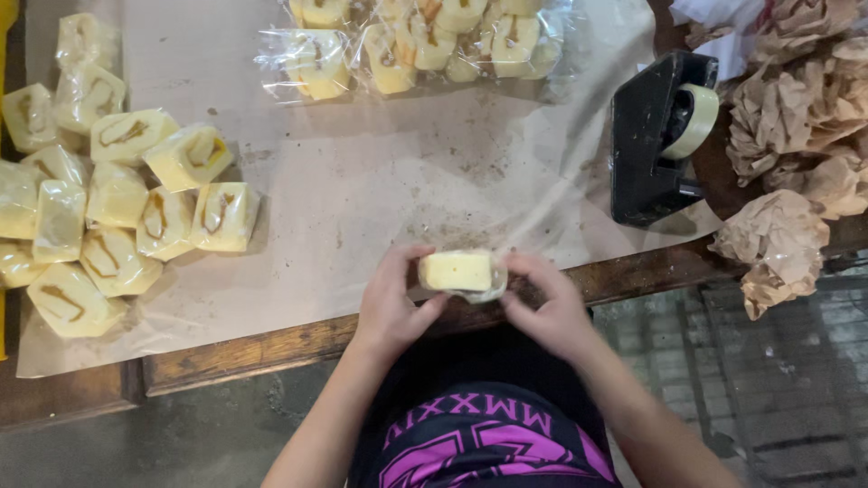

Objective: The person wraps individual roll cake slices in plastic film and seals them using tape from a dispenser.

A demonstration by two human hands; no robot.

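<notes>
My left hand [391, 303] and my right hand [545, 303] both grip one pale yellow block [457, 270] in clear wrap, held over the table's front edge. The left fingers curl around its left end, the right fingers press its right end. A strip of clear tape [561, 201] stretches from the block up to a black tape dispenser [649, 145] at the right.
A heap of wrapped yellow blocks [117, 190] lies at the left on the brown paper sheet [380, 172]. More bagged blocks [425, 41] sit at the top. Crumpled brown paper [796, 136] piles at the right. The wooden table edge [271, 348] runs in front.
</notes>
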